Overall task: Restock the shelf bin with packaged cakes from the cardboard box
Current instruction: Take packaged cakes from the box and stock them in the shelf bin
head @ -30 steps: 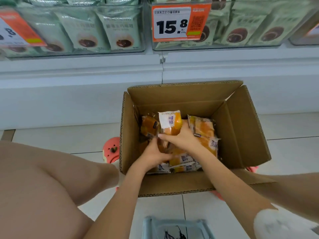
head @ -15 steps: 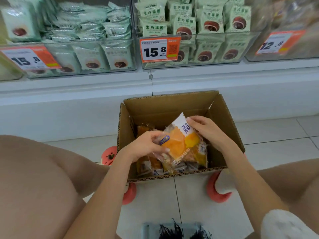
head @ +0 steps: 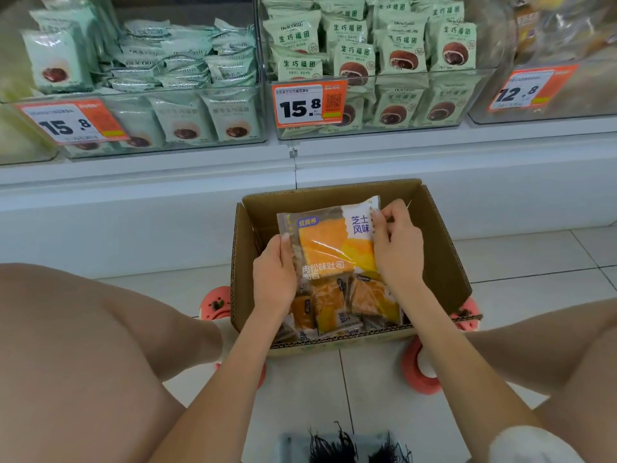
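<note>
I have a packaged cake (head: pixel 329 242) lifted over the cardboard box (head: pixel 444 259), which sits on the floor (head: pixel 534 259) between my knees. My left hand (head: pixel 273 279) grips the pack's left edge, thumb on top and fingers curled beneath. My right hand (head: pixel 395 248) pinches its right edge near the far corner, fingertips bent onto the wrapper. The pack is held flat, label up, clear of the others.

More orange packs (head: pixel 337 309) lie stacked in the near part of the box, so a fair share of the stock is left to move. The far part of the box shows bare cardboard.

On the shelf (head: pixel 147 182) beyond, the clear bins (head: pixel 384 128) I can see hold green-wrapped cakes, with price tags (head: pixel 307 103) on their fronts. I see none of my orange packs in them, and I can't tell which bin is the target; the far right one is too blurred. I judge the restocking to be at an early or middle stage.
</note>
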Tool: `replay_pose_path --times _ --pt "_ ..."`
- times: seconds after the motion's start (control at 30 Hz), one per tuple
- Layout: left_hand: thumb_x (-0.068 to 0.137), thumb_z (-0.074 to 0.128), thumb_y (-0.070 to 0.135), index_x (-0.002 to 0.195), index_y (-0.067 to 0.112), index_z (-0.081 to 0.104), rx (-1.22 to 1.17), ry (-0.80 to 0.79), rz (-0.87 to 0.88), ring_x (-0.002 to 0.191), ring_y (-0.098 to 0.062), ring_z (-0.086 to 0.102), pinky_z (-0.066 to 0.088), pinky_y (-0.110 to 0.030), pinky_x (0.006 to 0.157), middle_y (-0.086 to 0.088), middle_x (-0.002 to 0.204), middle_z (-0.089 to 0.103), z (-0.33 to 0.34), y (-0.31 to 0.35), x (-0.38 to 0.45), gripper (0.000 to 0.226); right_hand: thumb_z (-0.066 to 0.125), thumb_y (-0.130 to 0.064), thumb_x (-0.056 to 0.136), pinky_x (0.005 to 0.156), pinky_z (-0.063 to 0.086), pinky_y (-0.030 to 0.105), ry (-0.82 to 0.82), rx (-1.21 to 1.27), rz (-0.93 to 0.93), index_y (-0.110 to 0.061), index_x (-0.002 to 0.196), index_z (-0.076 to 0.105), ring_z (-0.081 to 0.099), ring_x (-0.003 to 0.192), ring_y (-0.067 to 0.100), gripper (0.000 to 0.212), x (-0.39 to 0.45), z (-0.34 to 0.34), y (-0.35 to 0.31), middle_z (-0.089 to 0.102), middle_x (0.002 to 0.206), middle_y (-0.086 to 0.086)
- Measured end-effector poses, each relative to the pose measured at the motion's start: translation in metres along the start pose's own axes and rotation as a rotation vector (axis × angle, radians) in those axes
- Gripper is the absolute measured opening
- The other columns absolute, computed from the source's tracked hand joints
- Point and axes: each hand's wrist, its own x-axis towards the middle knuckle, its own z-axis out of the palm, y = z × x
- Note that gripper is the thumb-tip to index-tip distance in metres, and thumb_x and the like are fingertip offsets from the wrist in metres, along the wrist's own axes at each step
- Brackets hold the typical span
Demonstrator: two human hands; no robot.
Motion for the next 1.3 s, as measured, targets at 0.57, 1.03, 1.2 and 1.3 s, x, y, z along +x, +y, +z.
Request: replay_pose_path --times 0.57,1.03,1.2,1.3 --pt "0.100 0.031 0.036 0.083 0.010 0.048 0.192 0.158 0.546 0.040 -0.004 0.033 0.028 -0.017 0.040 0.013 0.048 0.033 -0.057 0.109 0.049 0.036 0.067 -0.045 0.067 0.089 0.052 0.037 -0.459 0.793 0.418 -0.017 0.103 0.065 0.069 0.092 0.017 0.046 0.035 -0.049 -0.075 0.073 0.098 0.002" --pt "0.098 0.033 0.028 0.098 0.005 0.060 0.409 0.775 1.031 0.072 -0.030 0.057 0.036 -0.034 0.059 -0.010 0.079 0.062 -0.096 0.376 0.222 0.036 0.077 -0.024 0.065 0.059 0.057 0.026 -0.026 0.565 -0.185 -0.022 0.086 0.067 0.069 0.068 0.007 0.023 0.292 -0.244 -0.262 0.073 0.085 -0.005" --pt "0.092 0.037 0.026 0.090 0.007 0.069 0.649 0.723 1.130 0.089 -0.028 0.064 0.031 -0.040 0.104 -0.009 0.088 0.070 -0.058 0.366 0.278 0.037 0.074 -0.013 0.080 0.051 0.048 0.017 0.022 0.422 -0.243 -0.020 0.091 0.063 0.063 0.059 0.001 0.017 0.392 -0.228 -0.286 0.073 0.080 -0.004" --pt "0.093 0.039 0.023 0.083 0.008 0.069 0.578 0.821 1.210 0.081 -0.026 0.064 0.036 -0.041 0.104 -0.007 0.082 0.070 -0.052 0.361 0.287 0.035 0.075 -0.014 0.078 0.088 0.054 0.033 -0.064 0.399 -0.212 -0.016 0.109 0.063 0.066 0.095 0.016 0.033 0.445 -0.199 -0.296 0.069 0.109 0.006"
